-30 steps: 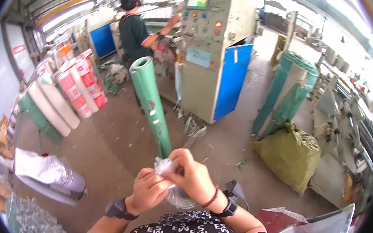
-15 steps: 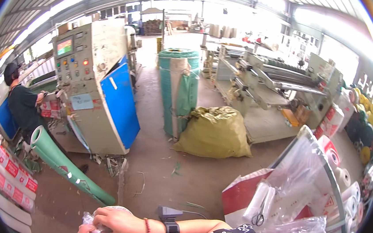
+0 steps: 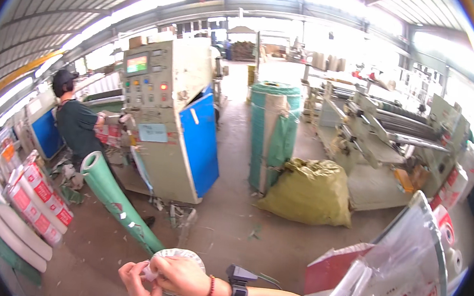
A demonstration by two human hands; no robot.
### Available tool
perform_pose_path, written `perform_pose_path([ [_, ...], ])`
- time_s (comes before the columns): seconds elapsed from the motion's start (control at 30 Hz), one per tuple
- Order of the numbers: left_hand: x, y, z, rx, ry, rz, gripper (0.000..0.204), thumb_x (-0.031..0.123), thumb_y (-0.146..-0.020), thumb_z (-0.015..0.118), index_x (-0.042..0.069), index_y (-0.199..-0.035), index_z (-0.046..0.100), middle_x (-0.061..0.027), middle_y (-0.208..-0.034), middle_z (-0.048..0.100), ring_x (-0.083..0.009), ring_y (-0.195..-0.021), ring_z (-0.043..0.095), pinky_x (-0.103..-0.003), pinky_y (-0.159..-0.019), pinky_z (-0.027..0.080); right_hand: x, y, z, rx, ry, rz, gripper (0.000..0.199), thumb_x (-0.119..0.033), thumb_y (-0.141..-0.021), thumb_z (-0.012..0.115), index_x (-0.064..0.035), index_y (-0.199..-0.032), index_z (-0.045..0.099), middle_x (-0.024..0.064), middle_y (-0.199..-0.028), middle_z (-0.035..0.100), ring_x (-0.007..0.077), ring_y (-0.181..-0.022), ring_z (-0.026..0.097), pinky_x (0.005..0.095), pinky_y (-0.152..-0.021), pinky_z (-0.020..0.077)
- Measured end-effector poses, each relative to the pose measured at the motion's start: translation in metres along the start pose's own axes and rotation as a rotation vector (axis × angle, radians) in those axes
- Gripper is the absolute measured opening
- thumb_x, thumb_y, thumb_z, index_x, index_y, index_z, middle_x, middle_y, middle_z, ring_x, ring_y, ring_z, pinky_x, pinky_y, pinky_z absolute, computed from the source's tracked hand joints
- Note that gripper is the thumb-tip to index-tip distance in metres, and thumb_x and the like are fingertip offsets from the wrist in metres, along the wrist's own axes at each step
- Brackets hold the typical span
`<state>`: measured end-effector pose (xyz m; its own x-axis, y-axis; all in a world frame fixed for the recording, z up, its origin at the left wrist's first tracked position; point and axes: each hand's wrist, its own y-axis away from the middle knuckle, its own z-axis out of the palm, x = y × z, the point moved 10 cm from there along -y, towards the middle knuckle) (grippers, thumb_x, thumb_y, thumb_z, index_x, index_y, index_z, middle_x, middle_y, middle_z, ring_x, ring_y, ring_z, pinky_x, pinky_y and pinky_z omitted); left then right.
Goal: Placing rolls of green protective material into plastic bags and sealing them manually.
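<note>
Two hands meet low at the near edge, both pinching one small clear bag [image 3: 174, 258], likely to work its mouth apart. Right hand [image 3: 180, 275] curls closed over its top, wrist bent inward; left hand [image 3: 136, 283] grips the near-left corner from below. Green roll [image 3: 117, 199] leans just beyond. Person [image 3: 75, 125] at far-left machine [image 3: 166, 113].

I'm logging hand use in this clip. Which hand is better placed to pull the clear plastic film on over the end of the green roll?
Probably the right hand: it lies across the film at the green roll's near end, fingers curled over the edge. The left hand sits lower, only pinching a corner.
</note>
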<state>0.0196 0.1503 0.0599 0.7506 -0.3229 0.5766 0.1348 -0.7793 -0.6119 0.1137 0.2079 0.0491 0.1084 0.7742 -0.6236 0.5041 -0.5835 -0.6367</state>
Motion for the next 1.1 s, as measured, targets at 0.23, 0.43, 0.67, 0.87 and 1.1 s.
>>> perform_pose_path([
  [0.23, -0.042, 0.000, -0.007, -0.113, 0.280, -0.292, 0.035, 0.024, -0.094, 0.061, 0.002, -0.121, 0.054, -0.0175, -0.118, 0.058, -0.0294, -0.112, 0.053, -0.041, -0.094, 0.044, 0.020, -0.008, 0.044, -0.296, -0.599, 0.190, 0.015, -0.008, -0.087, 0.056, -0.0070, -0.099, 0.048, 0.0040, -0.087, 0.057, 0.0174, -0.081, 0.057, 0.0311, -0.073, 0.0453],
  [0.43, -0.055, 0.011, 0.002, -0.095, 0.555, -0.361, 0.036, 0.004, -0.080, 0.069, 0.003, -0.111, 0.051, -0.0052, -0.103, 0.058, -0.0143, -0.098, 0.057, -0.029, -0.089, 0.044, 0.010, 0.007, 0.044, -0.558, -0.711, 0.163, 0.032, -0.005, -0.086, 0.051, -0.0050, -0.118, 0.052, 0.0049, -0.105, 0.055, 0.0150, -0.105, 0.051, 0.0298, -0.094, 0.0397],
  [0.67, -0.060, 0.019, 0.015, -0.111, 0.670, -0.375, 0.032, -0.005, -0.082, 0.063, 0.002, -0.110, 0.049, -0.0073, -0.106, 0.059, -0.0164, -0.104, 0.058, -0.032, -0.094, 0.044, -0.011, 0.004, -0.003, -0.183, -0.051, -0.133, 0.035, -0.010, -0.078, 0.072, -0.0154, -0.111, 0.061, 0.0078, -0.098, 0.058, 0.0251, -0.090, 0.058, 0.0374, -0.075, 0.0502],
  [0.87, -0.060, 0.034, 0.030, -0.032, 1.126, -0.615, 0.025, 0.004, -0.090, 0.060, 0.002, -0.111, 0.049, -0.0076, -0.110, 0.059, -0.0158, -0.105, 0.057, -0.030, -0.099, 0.040, -0.002, 0.002, -0.014, -0.139, -0.069, -0.175, 0.035, -0.009, -0.073, 0.074, -0.0185, -0.106, 0.068, 0.0038, -0.091, 0.056, 0.0244, -0.087, 0.060, 0.0363, -0.074, 0.0511],
  [1.1, -0.040, 0.012, 0.037, -0.123, 0.798, -0.337, 0.037, 0.007, -0.089, 0.062, 0.003, -0.124, 0.050, -0.0080, -0.127, 0.054, -0.0202, -0.121, 0.049, -0.036, -0.109, 0.032, 0.039, -0.014, 0.002, -0.150, -0.965, 0.288, 0.010, -0.007, -0.085, 0.069, -0.0033, -0.093, 0.064, 0.0046, -0.088, 0.062, 0.0145, -0.082, 0.060, 0.0276, -0.075, 0.0486],
])
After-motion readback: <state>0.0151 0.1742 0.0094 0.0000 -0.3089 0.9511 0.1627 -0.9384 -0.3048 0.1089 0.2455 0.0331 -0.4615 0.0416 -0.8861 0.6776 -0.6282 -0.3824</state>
